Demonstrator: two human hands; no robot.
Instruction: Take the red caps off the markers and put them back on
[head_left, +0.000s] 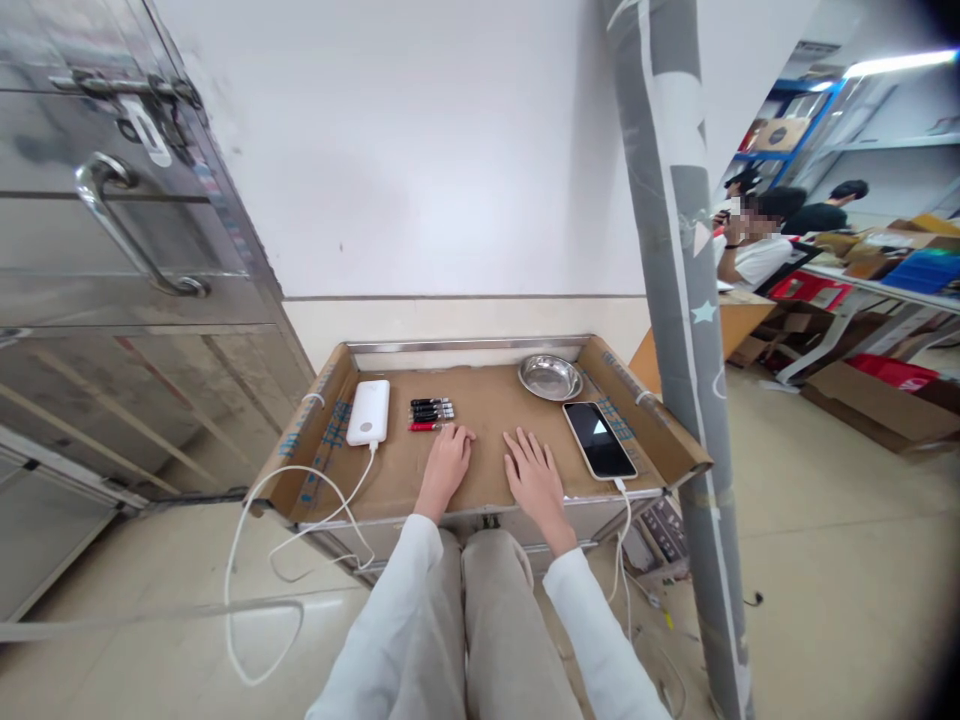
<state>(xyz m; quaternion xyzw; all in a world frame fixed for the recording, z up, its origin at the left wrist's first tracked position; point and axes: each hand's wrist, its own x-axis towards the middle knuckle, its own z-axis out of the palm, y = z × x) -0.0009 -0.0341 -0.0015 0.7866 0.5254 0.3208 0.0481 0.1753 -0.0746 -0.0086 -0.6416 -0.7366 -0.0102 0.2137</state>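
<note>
My left hand (448,462) rests on the cardboard-covered tabletop (480,400), its fingers loosely bent and nothing visible in them. Just beyond its fingertips lies a row of several pens, black pens (431,407) with a red pen (427,427) nearest to me. My right hand (536,478) lies palm down with its fingers spread, holding nothing. To the right of it is a smartphone (600,441), dark screen up, with a white cable plugged in. A shallow round metal dish (550,378) sits at the back right. Left of the pens is a white power bank (368,412).
A white cable (247,520) runs from the power bank over the table's front left edge. Cardboard walls (652,420) border the sides. A grey wrapped pole (686,300) stands at the right, a metal door (135,240) at the left. People (765,240) sit in the right background.
</note>
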